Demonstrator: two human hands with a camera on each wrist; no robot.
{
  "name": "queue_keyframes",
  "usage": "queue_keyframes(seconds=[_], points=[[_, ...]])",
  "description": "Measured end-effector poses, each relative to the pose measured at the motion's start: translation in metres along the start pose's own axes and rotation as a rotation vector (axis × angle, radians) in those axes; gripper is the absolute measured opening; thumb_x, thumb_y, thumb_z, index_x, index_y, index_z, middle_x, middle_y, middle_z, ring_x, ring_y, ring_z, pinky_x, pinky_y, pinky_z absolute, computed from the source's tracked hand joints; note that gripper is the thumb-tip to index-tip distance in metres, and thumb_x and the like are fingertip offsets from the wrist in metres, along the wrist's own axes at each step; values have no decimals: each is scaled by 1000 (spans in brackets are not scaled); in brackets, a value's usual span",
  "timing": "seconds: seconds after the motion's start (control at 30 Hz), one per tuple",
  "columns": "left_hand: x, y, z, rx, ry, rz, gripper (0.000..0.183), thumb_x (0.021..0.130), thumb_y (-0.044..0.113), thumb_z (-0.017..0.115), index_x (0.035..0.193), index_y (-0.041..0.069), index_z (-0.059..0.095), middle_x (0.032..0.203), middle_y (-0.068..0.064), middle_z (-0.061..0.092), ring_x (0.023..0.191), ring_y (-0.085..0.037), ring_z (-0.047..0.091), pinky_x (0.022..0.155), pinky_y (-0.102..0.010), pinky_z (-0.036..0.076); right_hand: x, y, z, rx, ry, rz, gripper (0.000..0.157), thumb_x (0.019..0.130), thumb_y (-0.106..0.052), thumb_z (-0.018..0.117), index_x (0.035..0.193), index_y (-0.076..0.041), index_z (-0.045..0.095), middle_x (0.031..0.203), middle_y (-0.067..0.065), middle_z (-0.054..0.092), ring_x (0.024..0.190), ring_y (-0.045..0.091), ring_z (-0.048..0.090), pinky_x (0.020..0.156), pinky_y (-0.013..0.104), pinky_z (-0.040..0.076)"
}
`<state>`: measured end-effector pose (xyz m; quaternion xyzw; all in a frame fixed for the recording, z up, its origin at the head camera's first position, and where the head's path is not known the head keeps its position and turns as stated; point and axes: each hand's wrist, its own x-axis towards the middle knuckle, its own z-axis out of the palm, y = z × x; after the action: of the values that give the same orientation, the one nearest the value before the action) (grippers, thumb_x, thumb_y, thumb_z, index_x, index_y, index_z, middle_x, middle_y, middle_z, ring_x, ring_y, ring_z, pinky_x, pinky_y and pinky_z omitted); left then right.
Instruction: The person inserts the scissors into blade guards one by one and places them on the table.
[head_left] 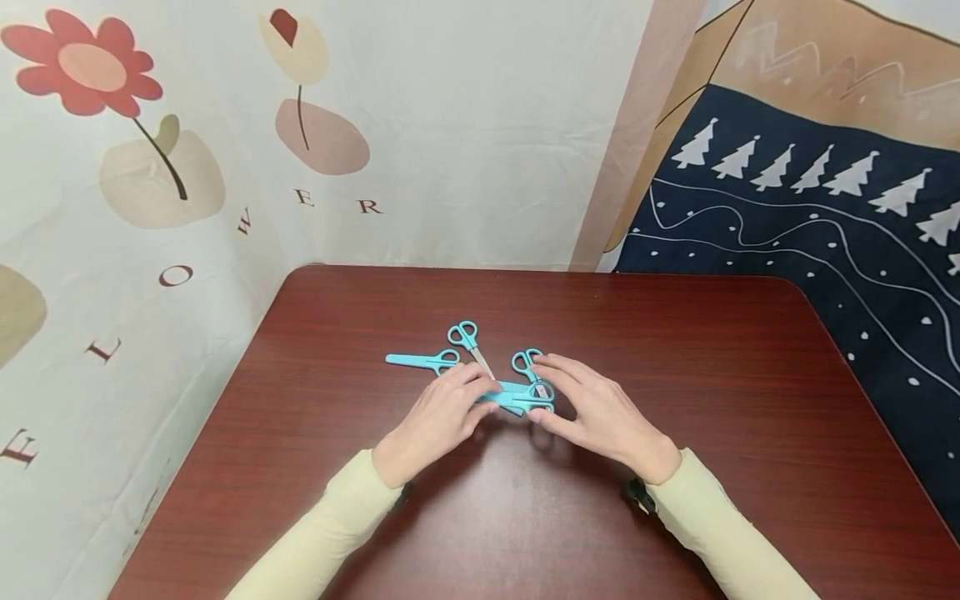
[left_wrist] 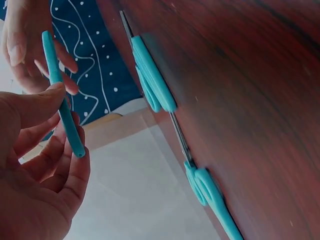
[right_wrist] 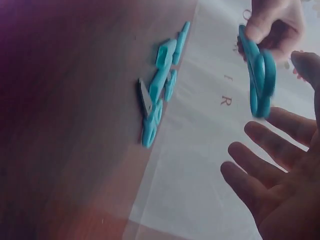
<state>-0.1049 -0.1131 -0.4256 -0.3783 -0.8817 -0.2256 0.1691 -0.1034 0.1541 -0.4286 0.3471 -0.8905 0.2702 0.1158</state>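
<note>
My left hand (head_left: pixel 442 412) pinches a pair of light-blue scissors in a blue blade cover (left_wrist: pixel 67 110), held above the table between thumb and fingers. Their handle loops (right_wrist: pixel 263 85) point toward my right hand (head_left: pixel 603 408). That hand is spread beside the loops, fingers apart and holding nothing. Behind my hands lie bare-bladed scissors (head_left: pixel 463 335), with another bare-bladed pair (head_left: pixel 525 361) near my right fingertips. To the left lies a covered pair (head_left: pixel 416 361), its handles partly hidden by my left hand. A loose blue blade cover (right_wrist: pixel 166 52) shows on the table in the right wrist view.
The dark red wooden table (head_left: pixel 675 333) has rounded far corners. A pale curtain with flowers and letters (head_left: pixel 465 125) hangs behind and to the left. Dark blue cloth with white trees (head_left: pixel 787 217) hangs at the right.
</note>
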Motion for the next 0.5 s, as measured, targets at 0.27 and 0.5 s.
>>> queue_keyframes(seconds=[0.27, 0.5], points=[[-14, -20, -15, -9, -32, -40, 22, 83, 9, 88, 102, 10, 76, 99, 0, 65, 91, -19, 60, 78, -34, 52, -8, 13, -12, -8, -34, 58, 68, 94, -46, 74, 149, -12, 56, 158, 4, 47, 149, 30, 39, 117, 54, 36], [-31, -42, -27, -20, -78, -106, 18, 83, 9, 88, 97, 10, 77, 100, 0, 66, 95, -20, 62, 79, -37, 54, -14, 23, -20, -28, -40, 91, 68, 94, -46, 73, 150, -11, 55, 159, 6, 46, 150, 31, 37, 122, 52, 27]])
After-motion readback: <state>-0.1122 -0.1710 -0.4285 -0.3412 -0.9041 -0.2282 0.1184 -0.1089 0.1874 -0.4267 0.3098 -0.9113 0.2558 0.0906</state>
